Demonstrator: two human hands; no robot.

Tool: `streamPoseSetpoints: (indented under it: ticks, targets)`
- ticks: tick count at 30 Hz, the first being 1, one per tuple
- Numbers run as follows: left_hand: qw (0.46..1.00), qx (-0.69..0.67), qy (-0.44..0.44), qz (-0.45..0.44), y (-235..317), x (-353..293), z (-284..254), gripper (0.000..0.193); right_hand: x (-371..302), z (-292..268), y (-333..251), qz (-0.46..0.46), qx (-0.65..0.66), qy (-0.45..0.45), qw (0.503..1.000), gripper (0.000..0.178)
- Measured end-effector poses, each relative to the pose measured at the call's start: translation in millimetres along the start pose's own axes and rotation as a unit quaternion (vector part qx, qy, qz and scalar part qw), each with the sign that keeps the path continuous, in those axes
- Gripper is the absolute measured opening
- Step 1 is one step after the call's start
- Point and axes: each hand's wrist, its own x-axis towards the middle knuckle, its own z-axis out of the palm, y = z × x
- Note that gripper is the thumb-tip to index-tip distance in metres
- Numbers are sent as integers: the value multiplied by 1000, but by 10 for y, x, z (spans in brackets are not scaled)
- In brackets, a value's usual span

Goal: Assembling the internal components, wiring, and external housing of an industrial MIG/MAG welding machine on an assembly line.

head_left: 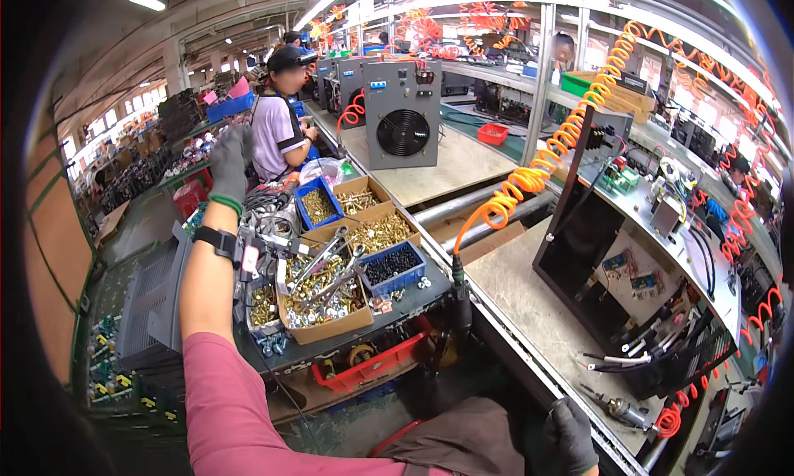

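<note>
My left hand, in a dark grey glove with a green cuff, is raised on an outstretched arm at the left. Its fingers point up and look loosely stretched, and nothing shows in them. Below and right of it stand a blue bin of small brass-coloured screws and a cardboard box of mixed bolts and wrenches. My right hand, gloved alike, is low at the right beside the bench edge. Its fingers are curled in; what they hold, if anything, is hidden. Near it lies an air tool.
An open black cabinet with cables stands on the right bench. An orange coiled hose hangs down to a dark upright tool. Farther off are a grey fan cabinet and a co-worker. A red bin sits below the screw boxes.
</note>
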Motion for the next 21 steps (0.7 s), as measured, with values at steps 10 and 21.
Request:
streamPoseSetpoints:
  ticks: [10,21]
  targets:
    - [934,-71,-243,252,1582,-1964,1624,32,-244,-606,109,-45,43,125,990,22]
    - [878,-115,-463,39,469,-5516,2993,18,56,-1843,472,-75,-304,321,894,27]
